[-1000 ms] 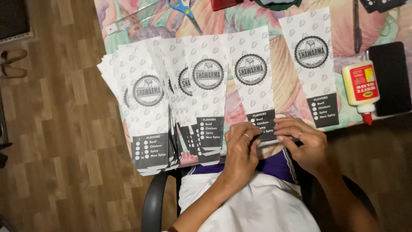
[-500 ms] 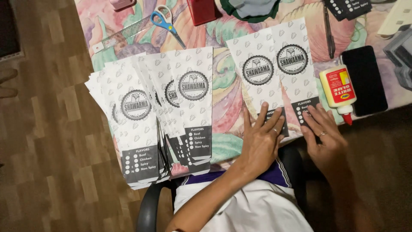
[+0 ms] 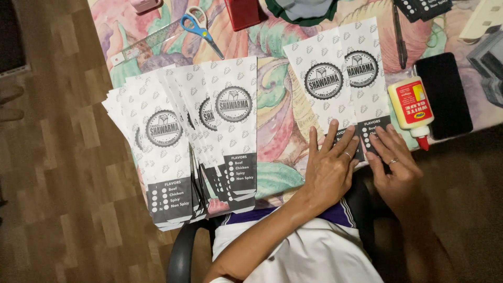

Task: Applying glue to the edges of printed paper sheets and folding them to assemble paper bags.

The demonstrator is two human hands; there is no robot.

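Two white printed paper bags (image 3: pixel 340 78) with round black logos lie overlapped on the colourful tablecloth (image 3: pixel 277 110) in front of me. My left hand (image 3: pixel 329 166) rests flat, fingers spread, on the dark lower end of the left bag. My right hand (image 3: pixel 395 167) presses flat on the lower end of the right bag, beside the left hand. Neither hand grips anything. A fanned stack of the same bags (image 3: pixel 183 141) lies to the left, hanging over the table's near edge.
A bottle of white glue (image 3: pixel 412 107) lies just right of the bags, next to a black phone (image 3: pixel 444 94). Blue scissors (image 3: pixel 198 27), a clear ruler (image 3: pixel 152 42), a red box (image 3: pixel 242 11) and a black pen (image 3: pixel 399 36) sit farther back. Wooden floor lies to the left.
The right-hand bag has slid left over the other one, so the two now overlap. Both hands have flattened onto the bags' lower ends. The view has shifted left and down.
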